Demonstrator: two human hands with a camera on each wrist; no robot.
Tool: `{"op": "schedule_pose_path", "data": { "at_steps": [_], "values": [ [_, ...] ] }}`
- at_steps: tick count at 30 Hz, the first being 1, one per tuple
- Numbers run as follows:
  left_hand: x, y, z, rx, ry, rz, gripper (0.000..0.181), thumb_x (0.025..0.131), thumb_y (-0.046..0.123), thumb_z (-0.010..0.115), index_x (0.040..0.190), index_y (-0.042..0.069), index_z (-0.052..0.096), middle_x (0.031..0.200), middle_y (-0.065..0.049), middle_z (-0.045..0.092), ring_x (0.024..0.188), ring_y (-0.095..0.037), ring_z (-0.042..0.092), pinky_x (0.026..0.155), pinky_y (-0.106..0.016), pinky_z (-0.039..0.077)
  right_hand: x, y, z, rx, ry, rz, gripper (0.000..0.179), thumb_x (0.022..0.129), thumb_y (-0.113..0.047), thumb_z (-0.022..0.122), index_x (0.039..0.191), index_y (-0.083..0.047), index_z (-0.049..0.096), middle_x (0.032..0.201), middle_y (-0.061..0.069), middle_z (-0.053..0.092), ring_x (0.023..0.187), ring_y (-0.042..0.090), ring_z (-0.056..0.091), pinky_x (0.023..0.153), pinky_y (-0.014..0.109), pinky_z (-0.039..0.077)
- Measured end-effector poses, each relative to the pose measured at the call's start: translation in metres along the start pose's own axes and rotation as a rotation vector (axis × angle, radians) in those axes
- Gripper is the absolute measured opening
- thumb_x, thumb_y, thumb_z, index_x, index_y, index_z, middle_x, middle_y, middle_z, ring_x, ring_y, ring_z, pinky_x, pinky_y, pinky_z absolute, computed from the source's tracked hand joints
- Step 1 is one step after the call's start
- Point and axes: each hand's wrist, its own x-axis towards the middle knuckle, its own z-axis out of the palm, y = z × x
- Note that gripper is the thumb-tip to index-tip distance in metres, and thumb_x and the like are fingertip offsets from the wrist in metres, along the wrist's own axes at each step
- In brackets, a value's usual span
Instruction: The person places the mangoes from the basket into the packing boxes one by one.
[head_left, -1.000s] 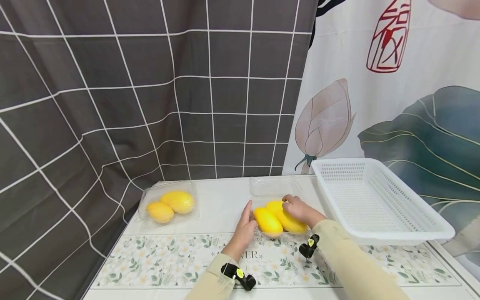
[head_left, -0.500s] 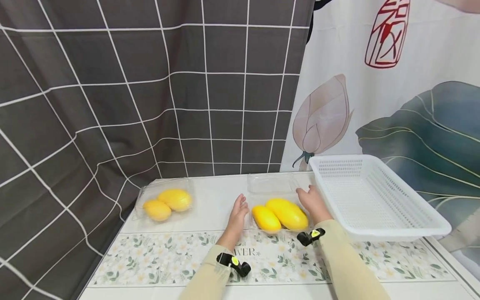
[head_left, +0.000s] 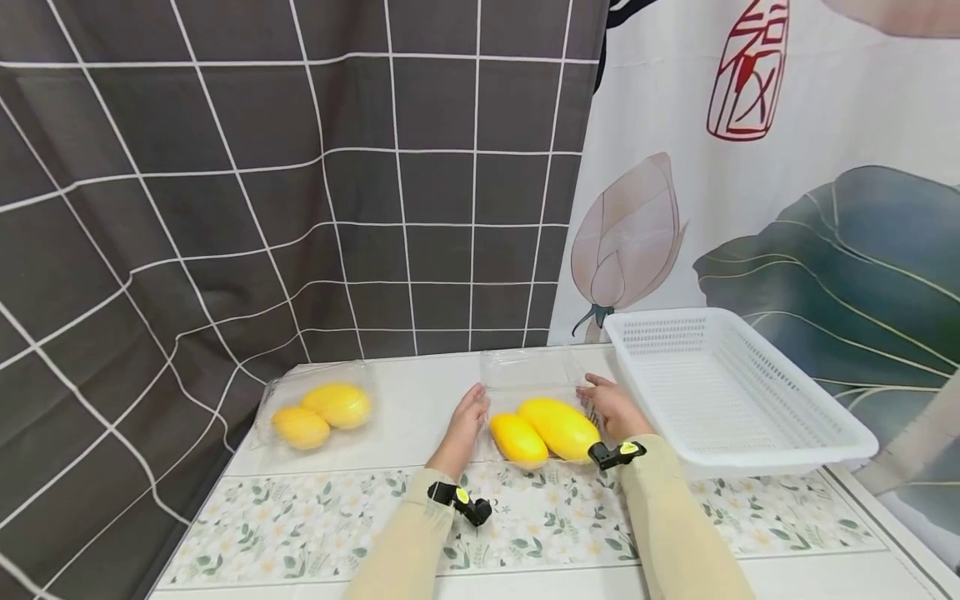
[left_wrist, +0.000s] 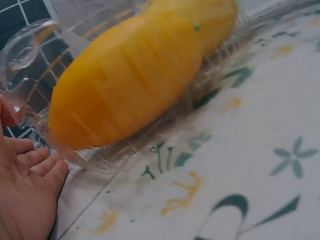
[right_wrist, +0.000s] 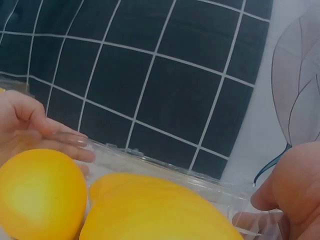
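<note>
Two yellow mangoes, a smaller one [head_left: 518, 440] and a larger one [head_left: 558, 427], lie side by side in a clear plastic box [head_left: 495, 400]. Its lid [head_left: 528, 367] is folded back flat behind it. My left hand [head_left: 467, 417] is at the box's left side; in the left wrist view its fingers [left_wrist: 42, 162] lie fairly straight against the outer wall. At the right side, my right hand [head_left: 613, 408] pinches the box's edge, with thumb [right_wrist: 265, 194] and fingers on either side of the clear plastic. Some right fingertips are hidden.
A second clear box [head_left: 281, 387] holding two mangoes [head_left: 337, 405] stands at the back left of the table. To the right is a white perforated basket [head_left: 738, 458]. A floral strip [head_left: 322, 517] runs across the table, with curtains behind.
My right hand has lifted off the larger mango and moved to the box's right edge. My left hand drew away slightly, then came back to the left side. The head view has shifted a little.
</note>
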Motion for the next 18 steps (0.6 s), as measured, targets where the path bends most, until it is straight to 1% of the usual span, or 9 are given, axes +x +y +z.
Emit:
{"op": "schedule_pose_path", "data": {
  "at_steps": [1,4,7,9,11,13,16,18],
  "values": [
    [0.0,0.001,0.0,-0.017,-0.008,-0.003,0.059,0.102,0.013,0.04,0.158,-0.001,0.025,0.163,-0.022,0.026,0.15,-0.039,0.028,0.124,-0.05,0.023,0.0,0.0,0.0,-0.011,-0.003,-0.006,0.06,0.106,-0.008,0.042,0.161,-0.002,0.02,0.16,0.027,0.029,0.151,0.042,0.02,0.125,0.055,0.01],
    [0.0,0.004,-0.001,-0.069,-0.027,-0.013,0.059,0.102,0.01,0.04,0.158,0.0,0.025,0.164,-0.021,0.026,0.15,-0.037,0.027,0.124,-0.049,0.022,0.0,0.0,0.0,0.001,-0.002,-0.028,0.058,0.106,-0.005,0.037,0.161,-0.004,0.018,0.157,0.027,0.035,0.147,0.042,0.03,0.124,0.056,0.014],
    [0.001,0.005,-0.001,-0.124,-0.033,-0.019,0.059,0.103,0.008,0.041,0.159,0.0,0.024,0.164,-0.02,0.025,0.151,-0.036,0.025,0.124,-0.048,0.021,0.001,0.0,0.001,0.02,0.012,-0.048,0.058,0.106,-0.004,0.038,0.161,-0.005,0.02,0.155,0.026,0.038,0.141,0.04,0.037,0.123,0.056,0.018],
    [0.003,0.004,-0.002,-0.154,-0.033,-0.011,0.058,0.104,0.006,0.041,0.159,-0.001,0.023,0.165,-0.021,0.023,0.151,-0.036,0.024,0.124,-0.047,0.021,0.003,0.0,0.002,0.039,0.025,-0.06,0.058,0.105,-0.004,0.041,0.16,-0.004,0.023,0.152,0.026,0.04,0.135,0.038,0.04,0.121,0.054,0.021],
    [0.006,0.004,-0.004,-0.178,-0.032,-0.001,0.059,0.103,0.0,0.041,0.159,0.0,0.023,0.165,-0.02,0.022,0.152,-0.036,0.023,0.124,-0.047,0.021,0.003,0.0,0.003,0.035,0.038,-0.074,0.058,0.105,-0.006,0.043,0.159,-0.004,0.024,0.151,0.026,0.04,0.133,0.038,0.04,0.12,0.054,0.023],
    [0.007,0.004,-0.005,-0.182,-0.032,0.014,0.063,0.099,-0.006,0.041,0.159,0.001,0.023,0.165,-0.02,0.021,0.152,-0.036,0.023,0.124,-0.047,0.021,0.004,-0.001,0.004,0.055,0.038,-0.084,0.058,0.106,-0.011,0.043,0.16,-0.004,0.023,0.156,0.025,0.035,0.139,0.039,0.037,0.122,0.052,0.022],
    [0.01,0.006,-0.007,-0.196,-0.033,0.025,0.072,0.091,-0.014,0.039,0.16,0.003,0.023,0.165,-0.02,0.022,0.151,-0.037,0.024,0.123,-0.047,0.023,0.004,-0.005,0.005,0.081,0.023,-0.104,0.061,0.11,-0.028,0.039,0.162,-0.005,0.016,0.162,0.024,0.025,0.149,0.04,0.026,0.125,0.051,0.018],
    [0.011,0.008,-0.007,-0.196,-0.038,0.03,0.075,0.089,-0.016,0.039,0.16,0.003,0.023,0.164,-0.021,0.023,0.151,-0.039,0.025,0.123,-0.048,0.024,0.003,-0.009,0.005,0.134,0.018,-0.098,0.067,0.11,-0.04,0.034,0.162,-0.006,0.011,0.165,0.022,0.021,0.152,0.038,0.022,0.126,0.049,0.017]
  ]
}}
